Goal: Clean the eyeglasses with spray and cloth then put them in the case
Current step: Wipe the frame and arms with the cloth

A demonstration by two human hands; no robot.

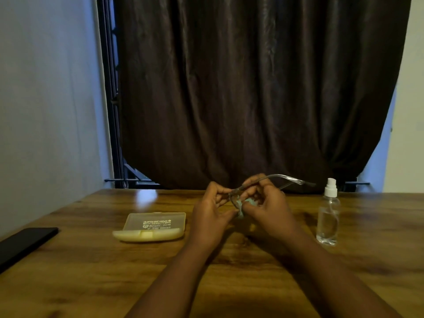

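Observation:
Above the middle of the wooden table (91, 271), both hands hold the eyeglasses (282, 177), whose clear temples point right toward the bottle. My left hand (210, 213) pinches the frame at its left end. My right hand (268, 207) pinches a small pale green cloth (242, 208) against a lens. The lenses are mostly hidden by my fingers. A pale yellow glasses case (151, 227) lies shut on the table to the left of my hands. A clear spray bottle (328, 214) with a white nozzle stands upright to the right.
A black flat object (23, 244) lies at the table's left edge. A dark curtain (252, 88) hangs behind the table's far edge, with a window frame (112, 111) at its left. Walls stand on both sides.

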